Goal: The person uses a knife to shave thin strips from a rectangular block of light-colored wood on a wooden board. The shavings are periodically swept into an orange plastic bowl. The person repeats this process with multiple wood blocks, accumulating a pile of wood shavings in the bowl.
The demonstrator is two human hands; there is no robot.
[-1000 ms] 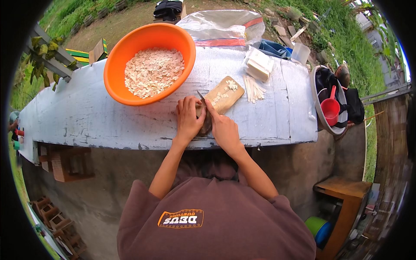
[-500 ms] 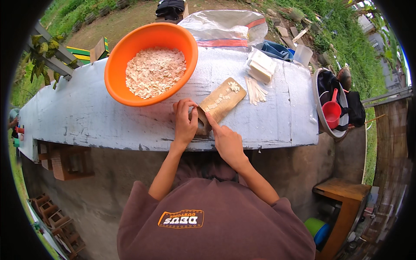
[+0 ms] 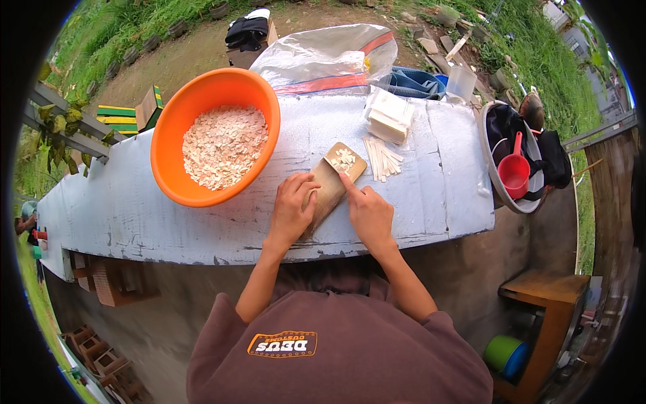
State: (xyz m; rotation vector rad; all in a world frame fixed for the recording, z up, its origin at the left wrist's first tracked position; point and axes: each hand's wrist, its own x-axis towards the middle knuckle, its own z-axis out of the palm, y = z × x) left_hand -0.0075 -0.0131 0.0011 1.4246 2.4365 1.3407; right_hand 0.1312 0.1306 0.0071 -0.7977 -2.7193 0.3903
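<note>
A small wooden cutting board lies slanted on the pale-covered table, with a heap of cut pale strip pieces at its far end. My right hand is closed around a knife, mostly hidden by the hand. Its thin blade lies against the near side of the heap, and my index finger stretches along it. Bent fingers of my left hand grip the board's left edge. Uncut pale strips lie fanned out to the board's right. Beyond them is a plastic-wrapped stack of strips.
To the left a large orange basin holds many pale flakes. A clear plastic sack and blue cloth lie at the far edge. At the right, a grey tub holds a red dipper. A wooden stool stands below.
The knife has moved up the board, and the scattered pieces are now gathered in one heap at the far end. My left hand remains beside the board. The whole view has shifted slightly.
</note>
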